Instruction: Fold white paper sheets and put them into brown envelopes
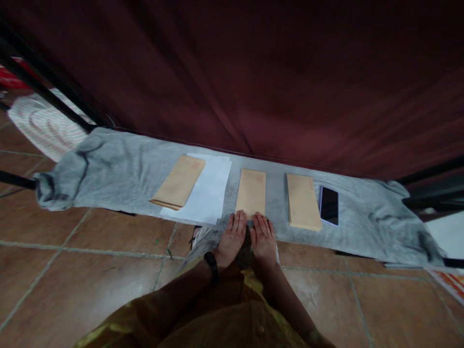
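Note:
My left hand and my right hand lie flat side by side, fingers stretched out, at the near edge of a grey cloth spread on the floor. Their fingertips touch the near end of the middle brown envelope. A second brown envelope lies to its right. A third lies to the left, partly over white paper sheets. A black band sits on my left wrist. Neither hand holds anything.
A dark phone lies face up on the cloth beside the right envelope. A dark red curtain hangs behind the cloth. Brown floor tiles surround me. Striped fabric lies at the far left, printed paper at the right edge.

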The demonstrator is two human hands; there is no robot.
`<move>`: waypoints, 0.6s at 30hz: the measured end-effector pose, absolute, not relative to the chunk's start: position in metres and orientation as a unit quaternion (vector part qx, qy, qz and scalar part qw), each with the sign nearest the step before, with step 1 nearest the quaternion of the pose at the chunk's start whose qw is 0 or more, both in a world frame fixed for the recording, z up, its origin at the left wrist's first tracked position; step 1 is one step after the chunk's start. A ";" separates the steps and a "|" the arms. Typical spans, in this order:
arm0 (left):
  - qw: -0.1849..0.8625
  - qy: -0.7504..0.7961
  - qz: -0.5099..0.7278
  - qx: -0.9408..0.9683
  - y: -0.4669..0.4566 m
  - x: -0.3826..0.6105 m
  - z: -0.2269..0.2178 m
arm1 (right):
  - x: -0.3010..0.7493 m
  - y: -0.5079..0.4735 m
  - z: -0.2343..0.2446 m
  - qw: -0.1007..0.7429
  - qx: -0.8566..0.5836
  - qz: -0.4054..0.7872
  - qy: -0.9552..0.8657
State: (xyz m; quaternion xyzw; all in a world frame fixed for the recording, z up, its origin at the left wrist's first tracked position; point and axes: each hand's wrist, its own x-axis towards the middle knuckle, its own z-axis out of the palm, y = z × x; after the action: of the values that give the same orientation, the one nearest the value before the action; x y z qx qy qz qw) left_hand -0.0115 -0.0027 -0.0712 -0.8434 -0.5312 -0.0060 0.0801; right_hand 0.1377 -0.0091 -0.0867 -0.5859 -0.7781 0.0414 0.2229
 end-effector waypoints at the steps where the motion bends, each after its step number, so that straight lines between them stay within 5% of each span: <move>1: 0.071 -0.532 -0.013 -0.843 -0.003 -0.012 -0.072 | 0.140 -0.010 -0.087 0.225 -0.587 0.041 -0.776; 18: 0.019 -0.561 -0.055 -0.826 -0.008 -0.029 -0.052 | 0.157 -0.014 -0.090 0.226 -0.615 0.044 -0.754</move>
State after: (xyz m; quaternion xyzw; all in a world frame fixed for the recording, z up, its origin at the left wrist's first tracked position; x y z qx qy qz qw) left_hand -0.0286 -0.0079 -0.0516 -0.8256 -0.5612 -0.0550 0.0193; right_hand 0.1568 -0.0137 -0.0902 -0.6154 -0.7537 0.0439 0.2264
